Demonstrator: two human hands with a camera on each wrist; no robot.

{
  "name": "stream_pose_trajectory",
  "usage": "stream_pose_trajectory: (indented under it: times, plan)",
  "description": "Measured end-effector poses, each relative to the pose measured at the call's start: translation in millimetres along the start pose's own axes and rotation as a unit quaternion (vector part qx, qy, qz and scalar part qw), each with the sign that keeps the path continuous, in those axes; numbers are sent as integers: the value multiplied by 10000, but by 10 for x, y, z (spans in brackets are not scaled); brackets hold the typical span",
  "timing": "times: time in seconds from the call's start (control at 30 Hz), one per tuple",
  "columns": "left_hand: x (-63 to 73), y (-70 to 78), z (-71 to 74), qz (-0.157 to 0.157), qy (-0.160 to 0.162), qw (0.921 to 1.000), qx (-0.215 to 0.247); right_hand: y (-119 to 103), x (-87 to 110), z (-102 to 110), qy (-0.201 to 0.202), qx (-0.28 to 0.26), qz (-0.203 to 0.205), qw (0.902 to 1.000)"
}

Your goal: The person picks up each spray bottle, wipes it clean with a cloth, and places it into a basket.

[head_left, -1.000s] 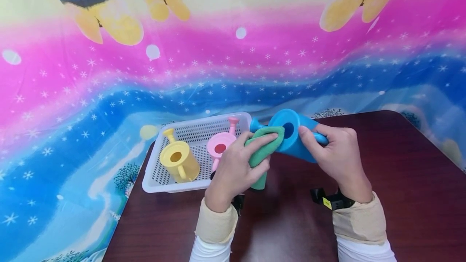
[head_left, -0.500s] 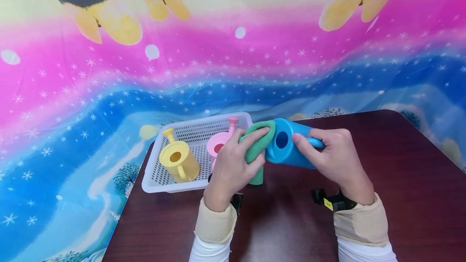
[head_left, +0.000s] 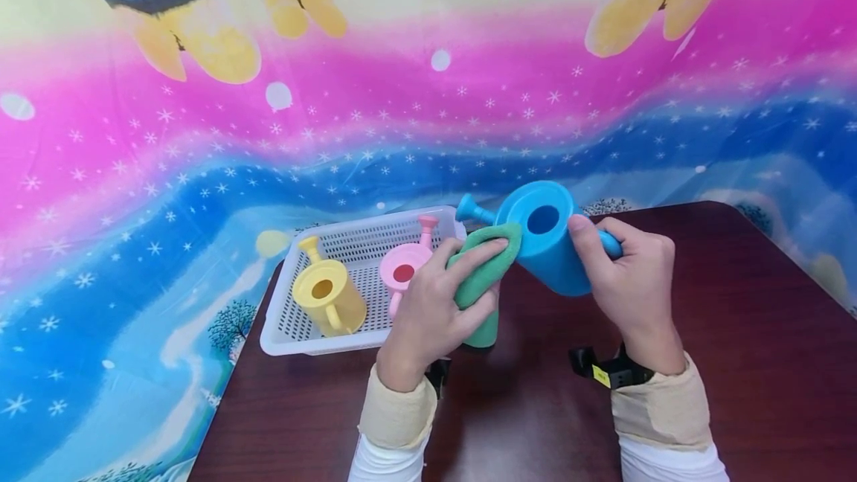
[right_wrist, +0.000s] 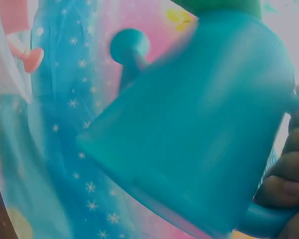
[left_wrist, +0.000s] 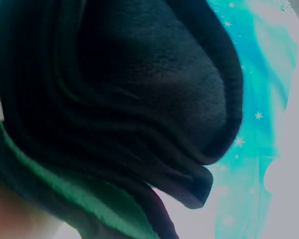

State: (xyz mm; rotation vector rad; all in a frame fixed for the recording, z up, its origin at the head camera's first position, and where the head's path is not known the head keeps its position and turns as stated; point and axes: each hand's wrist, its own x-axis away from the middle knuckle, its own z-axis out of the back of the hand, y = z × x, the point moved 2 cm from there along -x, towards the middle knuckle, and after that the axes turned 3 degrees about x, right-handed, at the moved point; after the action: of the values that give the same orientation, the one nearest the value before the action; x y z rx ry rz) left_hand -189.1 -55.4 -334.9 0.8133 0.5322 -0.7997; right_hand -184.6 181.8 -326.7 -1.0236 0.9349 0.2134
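Observation:
My right hand grips the handle of a blue toy watering can, fingers curled round it and thumb near the top rim. The can is tilted above the table, its spout pointing left. In the right wrist view the can's side fills the middle, with the fingers wrapped on the handle. My left hand holds a folded green cloth whose upper edge meets the can's rim. Dark folds of the cloth cover most of the left wrist view.
A white perforated plastic basket stands at the left of the dark wooden table. Inside are a yellow watering can and a pink one, the latter partly behind my left hand. A patterned cloth backdrop hangs behind.
The blue can first dipped and swung left with its spout hidden, then rose and turned back, showing the spout again. My left hand shifted slightly, keeping the cloth at the can's rim.

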Motion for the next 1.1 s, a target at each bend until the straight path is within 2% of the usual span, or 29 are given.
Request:
stream_pose_trajectory:
  times: [0.2, 0.37, 0.47, 0.6, 0.67, 0.93, 1.1]
  plan:
    - [-18, 25, -10, -176, 406, 9990, 102, -63, 22, -71, 464, -453, -615, 9960]
    - [-25, 40, -6, -121, 588, 9977, 307, -137, 45, -140, 525, -995, -986, 9887]
    - [-35, 39, -6, -58, 694, 9968, 405, -183, 50, -174, 518, -1924, -1210, 9724]
    - [-44, 21, -2, 33, 827, 9959, 372, -226, 35, -202, 465, -3323, -1181, 9346]
    - [-47, 13, 0, 74, 844, 9958, 348, -233, 24, -199, 371, -3723, -1069, 9212]
    - [-36, -13, 14, 223, 767, 9965, 246, -218, 6, -148, 135, -4186, -1061, 9018]
    - [-34, -8, 4, 137, 624, 9977, 212, -210, -9, -140, 400, -4347, -1068, 8933]
